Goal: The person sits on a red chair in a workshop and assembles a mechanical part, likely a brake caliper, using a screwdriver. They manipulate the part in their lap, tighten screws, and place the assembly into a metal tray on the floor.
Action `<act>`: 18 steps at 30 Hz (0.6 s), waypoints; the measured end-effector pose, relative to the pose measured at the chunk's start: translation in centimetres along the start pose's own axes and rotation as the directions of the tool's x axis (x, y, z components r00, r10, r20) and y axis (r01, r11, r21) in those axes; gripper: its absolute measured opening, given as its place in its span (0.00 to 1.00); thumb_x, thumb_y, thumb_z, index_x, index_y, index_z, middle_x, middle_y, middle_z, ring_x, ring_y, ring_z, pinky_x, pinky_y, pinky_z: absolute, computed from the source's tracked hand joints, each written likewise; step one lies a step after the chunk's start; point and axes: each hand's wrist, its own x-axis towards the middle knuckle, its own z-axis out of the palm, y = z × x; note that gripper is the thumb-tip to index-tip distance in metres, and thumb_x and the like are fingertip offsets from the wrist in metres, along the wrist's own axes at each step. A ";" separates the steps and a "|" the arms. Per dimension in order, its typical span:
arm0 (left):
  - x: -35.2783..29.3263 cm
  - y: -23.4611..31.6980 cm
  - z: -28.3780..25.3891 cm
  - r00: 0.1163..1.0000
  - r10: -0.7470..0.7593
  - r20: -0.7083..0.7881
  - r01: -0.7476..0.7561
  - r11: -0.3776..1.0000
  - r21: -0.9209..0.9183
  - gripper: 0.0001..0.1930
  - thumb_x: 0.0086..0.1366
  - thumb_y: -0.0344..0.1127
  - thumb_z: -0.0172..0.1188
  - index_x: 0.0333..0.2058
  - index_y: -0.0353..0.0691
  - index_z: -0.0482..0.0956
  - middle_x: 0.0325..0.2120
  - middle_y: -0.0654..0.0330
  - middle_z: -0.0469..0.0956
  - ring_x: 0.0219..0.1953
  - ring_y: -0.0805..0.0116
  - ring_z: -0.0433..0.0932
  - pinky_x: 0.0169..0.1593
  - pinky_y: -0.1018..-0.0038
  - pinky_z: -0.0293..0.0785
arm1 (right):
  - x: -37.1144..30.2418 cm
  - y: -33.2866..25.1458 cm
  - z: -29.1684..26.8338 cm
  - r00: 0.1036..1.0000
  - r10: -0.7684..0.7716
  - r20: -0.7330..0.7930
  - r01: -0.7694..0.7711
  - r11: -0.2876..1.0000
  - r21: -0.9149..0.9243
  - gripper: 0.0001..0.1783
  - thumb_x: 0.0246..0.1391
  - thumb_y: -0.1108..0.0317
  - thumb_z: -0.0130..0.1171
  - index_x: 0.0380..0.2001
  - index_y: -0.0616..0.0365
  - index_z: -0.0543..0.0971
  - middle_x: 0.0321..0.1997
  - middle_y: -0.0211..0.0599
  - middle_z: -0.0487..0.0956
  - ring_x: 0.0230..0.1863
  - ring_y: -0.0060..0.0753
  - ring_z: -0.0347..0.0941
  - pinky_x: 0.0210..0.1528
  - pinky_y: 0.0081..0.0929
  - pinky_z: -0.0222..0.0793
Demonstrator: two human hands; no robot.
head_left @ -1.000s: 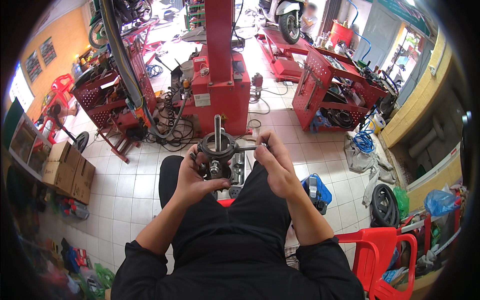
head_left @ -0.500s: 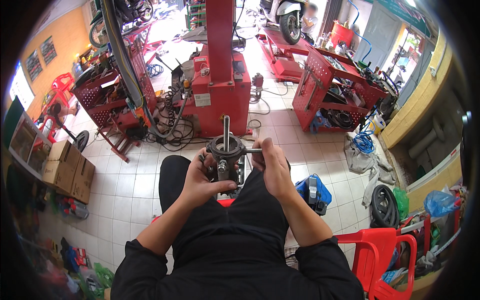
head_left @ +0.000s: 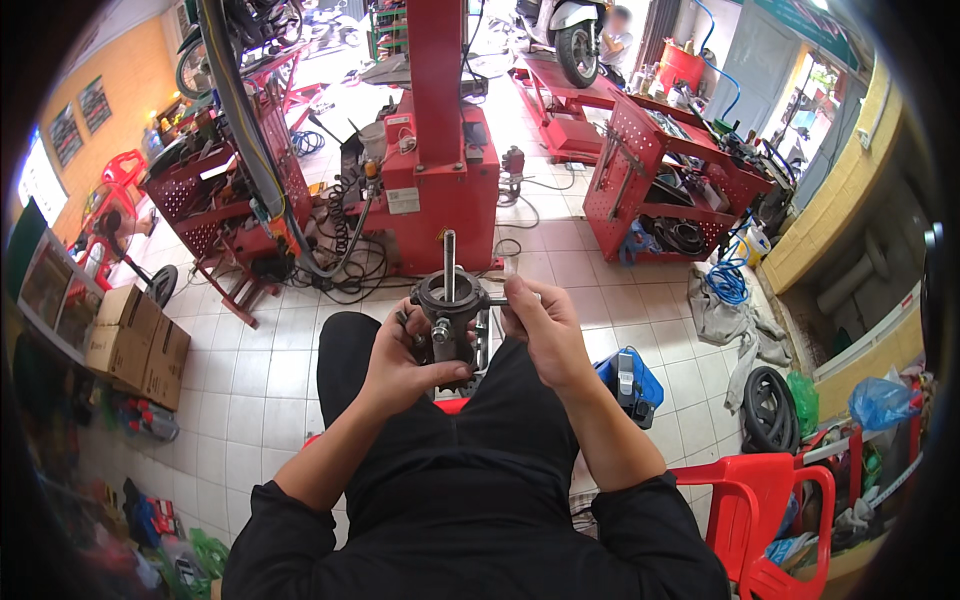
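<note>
Between my knees I hold a dark, greasy metal part (head_left: pixel 447 312) with a round open collar on top. A bare steel rod (head_left: pixel 450 266) stands up out of the collar, and a bolt (head_left: pixel 441 331) sticks out of its near side. My left hand (head_left: pixel 410 372) is wrapped round the lower body from the left, thumb across the front. At the collar's right side, my right hand (head_left: pixel 548 335) is closed on a thin side rod (head_left: pixel 496 300), thumb raised over it; its outer end is mostly covered by the fingers.
A red machine with a column (head_left: pixel 437 215) stands straight ahead. Red tool carts (head_left: pixel 650 190) flank it. To my right are a blue bin (head_left: pixel 645 390), black tyres (head_left: pixel 770 410) and a red plastic chair (head_left: pixel 745 510); cardboard boxes (head_left: pixel 135 345) stand left. Cables cross the tiled floor.
My right hand has turned on the side rod, its fingers curled further and its thumb now on top. The upright rod has shifted very slightly left. My left hand keeps its grip.
</note>
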 end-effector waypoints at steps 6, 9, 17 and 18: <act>0.0 -0.7 -0.7 0.999 0.042 0.004 -0.043 0.998 0.043 0.31 0.42 0.19 0.71 0.32 0.46 0.54 0.35 0.60 0.73 0.46 0.67 0.76 0.48 0.71 0.76 | -0.1 -0.7 0.5 0.999 0.032 -0.033 -0.033 0.999 -0.029 0.10 0.59 0.67 0.52 0.31 0.65 0.74 0.27 0.34 0.77 0.28 0.20 0.75 0.30 0.17 0.71; 0.0 -0.4 -0.4 1.000 0.021 0.006 -0.021 1.000 0.016 0.31 0.43 0.19 0.71 0.32 0.46 0.54 0.35 0.60 0.72 0.46 0.67 0.76 0.49 0.71 0.75 | -0.2 -0.9 0.1 0.999 0.001 -0.037 -0.005 0.994 -0.112 0.07 0.57 0.71 0.53 0.31 0.66 0.73 0.28 0.36 0.77 0.29 0.21 0.75 0.33 0.18 0.71; 0.1 -0.2 -0.3 1.000 0.015 -0.003 -0.015 0.997 0.072 0.31 0.42 0.19 0.72 0.32 0.47 0.54 0.32 0.64 0.70 0.46 0.69 0.76 0.48 0.73 0.75 | -0.1 -0.9 0.0 1.000 0.016 -0.023 -0.019 0.987 -0.162 0.14 0.59 0.61 0.53 0.29 0.62 0.78 0.22 0.21 0.71 0.23 0.07 0.57 0.24 0.11 0.51; 0.1 -0.3 -0.3 1.000 0.022 -0.001 -0.021 0.996 0.084 0.31 0.42 0.19 0.72 0.31 0.47 0.54 0.32 0.65 0.69 0.45 0.69 0.76 0.48 0.73 0.75 | -0.1 -0.8 -0.2 0.999 0.017 -0.043 -0.024 0.982 -0.187 0.15 0.59 0.61 0.54 0.28 0.62 0.78 0.22 0.21 0.71 0.23 0.07 0.57 0.25 0.11 0.51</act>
